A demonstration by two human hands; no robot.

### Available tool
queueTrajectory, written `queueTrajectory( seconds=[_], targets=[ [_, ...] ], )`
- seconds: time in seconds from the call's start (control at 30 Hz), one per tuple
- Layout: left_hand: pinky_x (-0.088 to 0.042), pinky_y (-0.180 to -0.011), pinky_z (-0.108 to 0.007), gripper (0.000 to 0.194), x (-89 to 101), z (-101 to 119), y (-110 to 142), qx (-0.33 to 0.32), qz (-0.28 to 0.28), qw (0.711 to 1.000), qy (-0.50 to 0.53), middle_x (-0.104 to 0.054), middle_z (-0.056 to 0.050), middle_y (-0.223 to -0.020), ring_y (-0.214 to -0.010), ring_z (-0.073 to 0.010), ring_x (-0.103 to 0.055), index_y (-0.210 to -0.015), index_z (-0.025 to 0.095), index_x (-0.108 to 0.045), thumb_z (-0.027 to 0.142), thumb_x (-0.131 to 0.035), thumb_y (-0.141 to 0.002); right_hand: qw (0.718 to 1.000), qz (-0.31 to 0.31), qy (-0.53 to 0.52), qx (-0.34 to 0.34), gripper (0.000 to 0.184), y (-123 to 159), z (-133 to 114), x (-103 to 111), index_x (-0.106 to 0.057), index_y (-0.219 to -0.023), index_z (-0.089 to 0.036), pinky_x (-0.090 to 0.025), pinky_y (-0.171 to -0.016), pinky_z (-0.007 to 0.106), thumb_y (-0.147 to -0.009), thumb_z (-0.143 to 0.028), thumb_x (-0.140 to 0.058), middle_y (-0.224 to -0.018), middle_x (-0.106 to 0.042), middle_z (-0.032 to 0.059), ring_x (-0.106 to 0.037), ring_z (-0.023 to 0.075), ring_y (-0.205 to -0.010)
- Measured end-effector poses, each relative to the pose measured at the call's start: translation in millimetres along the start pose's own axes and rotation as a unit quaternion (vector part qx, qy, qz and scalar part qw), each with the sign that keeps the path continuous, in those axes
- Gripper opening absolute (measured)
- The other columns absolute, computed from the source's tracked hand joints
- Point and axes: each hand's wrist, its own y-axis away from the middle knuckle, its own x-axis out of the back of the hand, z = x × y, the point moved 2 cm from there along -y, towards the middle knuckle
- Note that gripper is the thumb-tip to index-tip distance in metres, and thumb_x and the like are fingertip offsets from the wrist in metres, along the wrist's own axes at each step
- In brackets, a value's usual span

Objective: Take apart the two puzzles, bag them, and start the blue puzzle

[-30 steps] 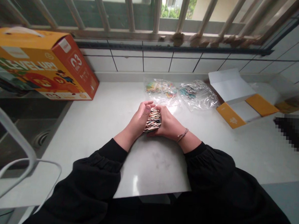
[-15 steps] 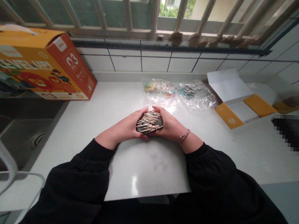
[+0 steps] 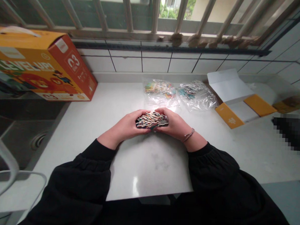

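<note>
Between my two hands is a thick stack of thin cards (image 3: 151, 120), their pale edges turned up toward me and fanned at uneven angles. My left hand (image 3: 131, 124) is wrapped round the stack's left end, thumb on the near side and fingers on the far side. Round the right end curls my right hand (image 3: 174, 124), with a braided bracelet (image 3: 188, 134) on its wrist. The stack is over the middle of the white counter (image 3: 147, 159). What is printed on the card faces cannot be made out.
Two clear plastic bags of colourful pieces, a left bag (image 3: 161, 91) and a right bag (image 3: 197, 95), lie behind my hands. An opened yellow and white box (image 3: 231, 118) is at the right. A large orange carton (image 3: 66, 68) stands left, beside a sink (image 3: 15, 129).
The stack has turned between my hands, and its card edges now lie at different angles. My right hand has shifted slightly right.
</note>
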Motion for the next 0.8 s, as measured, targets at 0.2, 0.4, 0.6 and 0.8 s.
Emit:
queueTrajectory(
  seconds=[0.2,0.4,0.6,0.8],
  targets=[
    [-0.056,-0.115,-0.053,0.077,0.5,-5,-2,-0.002,0.016,1.000,-0.019,-0.074,-0.009,-0.143,-0.129,-0.0348,-0.071,-0.144,0.028,-0.067,0.051,-0.097,-0.076,1.000,0.000,0.010,-0.003,0.055,-1,1,3,-0.069,-0.132,-0.024,-0.058,-0.100,0.043,-0.082,-0.032,-0.091,-0.128,-0.078,0.0093,-0.074,0.0285,-0.114],
    [-0.056,-0.115,-0.053,0.074,3.5,-11,-2,0.015,0.060,0.998,-0.024,-0.073,-0.010,-0.143,-0.130,-0.0341,-0.071,-0.142,0.027,-0.066,0.049,-0.096,-0.078,0.997,0.039,0.052,-0.039,0.030,-1,9,12,-0.074,-0.121,-0.022,-0.056,-0.082,0.036,-0.092,-0.030,-0.079,-0.102,-0.082,0.0047,-0.071,0.0224,-0.087],
    [-0.058,-0.110,-0.051,0.060,7.5,-13,-1,0.034,0.085,0.995,-0.038,-0.073,-0.012,-0.139,-0.119,-0.0302,-0.073,-0.145,0.023,-0.063,0.047,-0.081,-0.093,0.990,0.066,0.101,-0.079,0.035,1,15,19,-0.074,-0.129,-0.023,-0.055,-0.079,0.036,-0.097,-0.038,-0.075,-0.103,-0.082,0.0066,-0.071,0.0233,-0.084],
    [-0.052,-0.120,-0.053,0.063,17.8,-32,-3,0.048,0.108,0.987,-0.111,-0.069,-0.016,-0.145,-0.133,-0.0332,-0.067,-0.151,0.020,-0.060,0.055,-0.070,-0.099,0.981,0.096,0.148,-0.084,0.030,2,27,25,-0.075,-0.123,-0.021,-0.055,-0.078,0.037,-0.101,-0.040,-0.068,-0.096,-0.078,0.0070,-0.069,0.0237,-0.082]
  ],
)
